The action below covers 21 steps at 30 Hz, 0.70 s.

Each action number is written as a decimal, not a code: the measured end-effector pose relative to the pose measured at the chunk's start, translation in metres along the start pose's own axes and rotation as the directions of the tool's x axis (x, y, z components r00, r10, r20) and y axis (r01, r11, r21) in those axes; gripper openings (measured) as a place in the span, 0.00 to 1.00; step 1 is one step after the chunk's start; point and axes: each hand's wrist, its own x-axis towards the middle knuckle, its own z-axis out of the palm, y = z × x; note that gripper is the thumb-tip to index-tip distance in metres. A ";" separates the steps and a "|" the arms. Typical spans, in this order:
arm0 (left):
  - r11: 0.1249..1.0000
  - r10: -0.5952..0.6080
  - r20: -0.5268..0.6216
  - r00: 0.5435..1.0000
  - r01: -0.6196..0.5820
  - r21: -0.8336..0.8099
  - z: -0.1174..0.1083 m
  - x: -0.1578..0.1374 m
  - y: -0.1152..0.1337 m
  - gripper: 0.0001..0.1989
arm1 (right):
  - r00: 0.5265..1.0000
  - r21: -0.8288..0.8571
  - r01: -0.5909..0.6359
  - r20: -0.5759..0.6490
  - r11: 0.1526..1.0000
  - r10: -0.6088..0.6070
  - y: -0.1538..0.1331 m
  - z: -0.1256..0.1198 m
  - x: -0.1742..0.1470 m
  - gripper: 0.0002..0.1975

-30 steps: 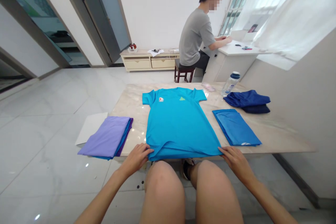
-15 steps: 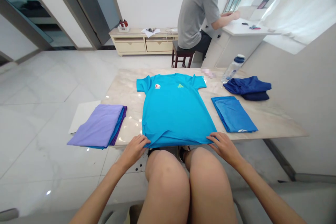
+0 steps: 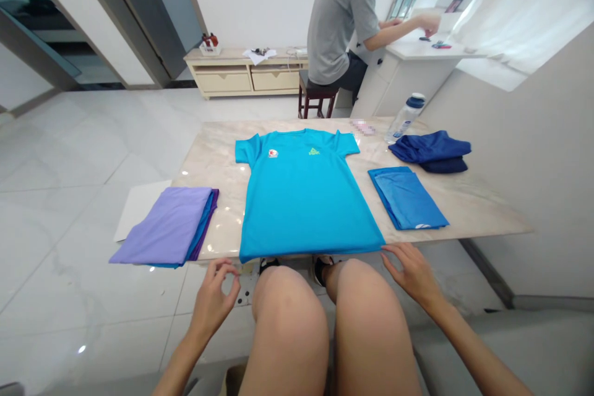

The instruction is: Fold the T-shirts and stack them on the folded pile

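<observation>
A bright blue shirt (image 3: 309, 204) lies flat on the desk (image 3: 211, 158). It has a red-and-white badge (image 3: 273, 153) and a green mark (image 3: 314, 151) with writing too small to read. The left hand (image 3: 213, 298) holds nothing, its fingers in a loose ring. The right hand (image 3: 414, 273) has its fingers apart, right by the shirt's corner.

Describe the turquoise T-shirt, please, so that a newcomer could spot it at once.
Find the marbled table just beyond the bare knees. Near its middle, reaching the near edge, lies the turquoise T-shirt. Unlike the folded clothes on either side, it is spread flat, sleeves out.
</observation>
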 end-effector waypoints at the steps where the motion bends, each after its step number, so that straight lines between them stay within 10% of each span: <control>1: 0.993 -0.113 0.000 0.994 0.112 -0.041 0.003 -0.003 -0.002 0.14 | 0.995 0.024 -0.090 -0.049 0.996 0.091 -0.001 0.000 -0.002 0.15; 6: 0.821 -0.510 0.156 0.846 0.532 -0.207 0.022 0.007 -0.002 0.42 | 0.792 0.216 -0.603 0.043 0.768 0.609 -0.005 0.004 0.001 0.33; 10: 0.685 -0.598 0.291 0.747 0.664 -0.300 0.036 0.018 0.013 0.49 | 0.643 0.334 -0.763 0.303 0.554 0.703 -0.011 0.018 0.009 0.42; 21: 0.709 -0.645 0.086 0.759 0.636 -0.304 0.035 -0.002 0.012 0.44 | 0.695 0.403 -0.702 0.212 0.587 0.687 -0.035 0.039 -0.016 0.37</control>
